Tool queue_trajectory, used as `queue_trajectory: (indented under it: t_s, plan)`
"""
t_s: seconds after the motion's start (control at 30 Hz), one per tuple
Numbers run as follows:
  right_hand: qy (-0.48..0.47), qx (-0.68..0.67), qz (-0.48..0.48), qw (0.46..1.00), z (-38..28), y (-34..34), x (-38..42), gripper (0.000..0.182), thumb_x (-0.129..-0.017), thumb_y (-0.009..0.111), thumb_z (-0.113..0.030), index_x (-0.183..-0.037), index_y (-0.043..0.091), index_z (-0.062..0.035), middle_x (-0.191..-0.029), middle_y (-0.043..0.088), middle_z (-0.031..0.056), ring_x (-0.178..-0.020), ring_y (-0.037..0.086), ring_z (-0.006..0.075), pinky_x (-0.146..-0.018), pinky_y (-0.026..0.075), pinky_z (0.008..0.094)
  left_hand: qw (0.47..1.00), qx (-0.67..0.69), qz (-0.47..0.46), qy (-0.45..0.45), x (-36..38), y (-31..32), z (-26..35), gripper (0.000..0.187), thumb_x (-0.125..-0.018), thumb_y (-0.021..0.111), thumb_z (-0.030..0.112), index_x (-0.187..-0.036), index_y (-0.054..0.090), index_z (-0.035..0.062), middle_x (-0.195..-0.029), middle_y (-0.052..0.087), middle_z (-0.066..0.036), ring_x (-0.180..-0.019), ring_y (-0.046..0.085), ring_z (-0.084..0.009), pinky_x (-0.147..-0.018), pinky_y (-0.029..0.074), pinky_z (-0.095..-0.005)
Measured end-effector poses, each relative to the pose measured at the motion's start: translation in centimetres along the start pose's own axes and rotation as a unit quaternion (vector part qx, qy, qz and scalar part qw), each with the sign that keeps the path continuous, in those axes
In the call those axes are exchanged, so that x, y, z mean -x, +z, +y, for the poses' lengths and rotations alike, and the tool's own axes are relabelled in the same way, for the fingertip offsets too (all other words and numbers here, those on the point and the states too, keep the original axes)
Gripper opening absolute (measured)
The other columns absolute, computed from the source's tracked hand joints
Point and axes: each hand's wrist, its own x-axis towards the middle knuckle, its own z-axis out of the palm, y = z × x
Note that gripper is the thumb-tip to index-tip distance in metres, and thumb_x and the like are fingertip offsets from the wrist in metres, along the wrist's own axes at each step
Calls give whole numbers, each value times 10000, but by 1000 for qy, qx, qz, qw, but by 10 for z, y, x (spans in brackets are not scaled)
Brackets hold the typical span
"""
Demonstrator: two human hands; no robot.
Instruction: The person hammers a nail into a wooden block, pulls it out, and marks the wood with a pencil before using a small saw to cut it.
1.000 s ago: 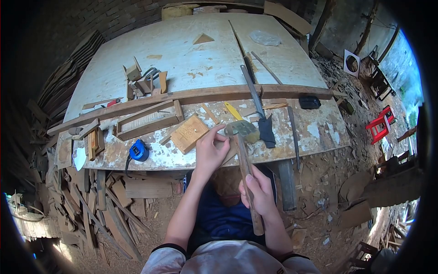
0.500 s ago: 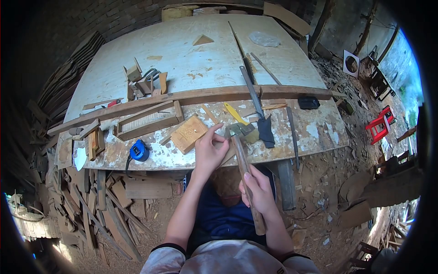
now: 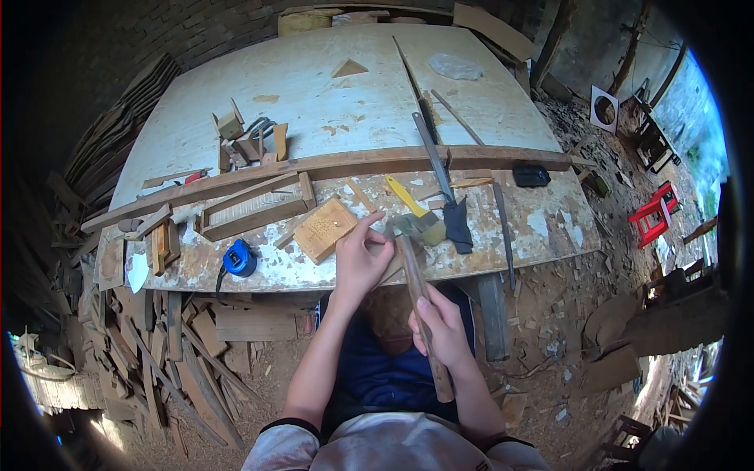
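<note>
The hammer [image 3: 414, 272] is at the near edge of the counter [image 3: 551, 213], its head over the surface and its wooden handle slanting back toward the person's lap. The right hand [image 3: 441, 323] wraps the handle around its middle, fingers closed, thumb laid along the wood. The left hand [image 3: 363, 257] is just beside the head, thumb and forefinger brought together; whether a small piece sits between them, I cannot tell.

The hammer looks stiff and sturdy, probably heavy at the head and light along the handle. A hold lower down would give more swing; the present one should give closer control. The bare wood looks dry enough not to slip.

Just left of the left hand lies a wooden block [image 3: 326, 228] dotted with small holes, solid-looking and best taken by its sides. Beyond the hammer head is a yellow-handled tool [image 3: 404, 194], with a dark cloth [image 3: 458, 228] to its right.

Farther left, a long open wooden box [image 3: 251, 226] shows a pale, ridged inside, with no loose item I can make out. At the left end stands a small wooden frame [image 3: 162, 248], its inside too dark to read. A blue tape measure [image 3: 239, 259] lies between them, nearer the edge.
</note>
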Motion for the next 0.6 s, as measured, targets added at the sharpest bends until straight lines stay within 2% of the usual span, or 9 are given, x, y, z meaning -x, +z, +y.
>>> queue_trajectory:
  t_s: [0.07,0.17,0.27,0.37,0.47,0.57,0.6]
  plan:
    - [-3,-12,1,1000,-5,1,4,503,-1195,515,-229,-1653,466,-27,-782,575,39,-483,503,76,-438,424,236,1000,3,2,8,0,-1,0,485,-880,821,40,-1355,724,51,-832,810,-110,-790,808,-256,-802,620,-370]
    - [-24,-23,-6,999,0,0,2,490,-1198,497,-244,-1632,477,-17,-782,581,47,-475,508,89,-432,422,237,1000,-5,-3,-3,-1,-2,2,506,-860,829,40,-1357,733,44,-833,821,-90,-803,806,-177,-839,615,-329]
    - [-10,-7,-4,1000,-6,2,2,485,-1202,478,-263,-1615,486,-10,-782,585,54,-467,515,100,-426,418,238,1000,-15,-10,-6,0,-3,0,506,-863,827,39,-1360,732,42,-833,819,-89,-800,804,-178,-837,614,-329]
    - [-28,-4,5,1000,-5,3,7,487,-1202,480,-266,-1618,485,-14,-780,584,54,-464,515,99,-426,418,238,1000,1,-7,7,0,-2,0,491,-878,823,41,-1359,724,55,-841,813,-105,-810,811,-259,-806,619,-370]
    - [-21,-14,1,1000,-2,3,4,486,-1201,486,-261,-1622,484,-19,-776,582,51,-463,514,96,-426,417,237,1000,5,-1,22,0,-1,-3,496,-875,818,36,-1362,722,54,-835,809,-105,-806,810,-259,-802,619,-367]
    - [0,-3,1,1000,-11,2,4,499,-1196,517,-231,-1653,472,-35,-778,580,34,-474,502,73,-433,420,234,1000,2,-7,6,0,-1,-2,506,-858,840,42,-1352,731,32,-822,811,-87,-796,804,-176,-823,612,-322]
    - [4,4,1,1000,-14,2,4,510,-1194,531,-217,-1669,466,-42,-780,580,26,-480,496,63,-436,423,232,1000,3,-5,13,0,0,-1,503,-863,833,38,-1355,729,42,-823,809,-93,-795,806,-202,-810,615,-337]
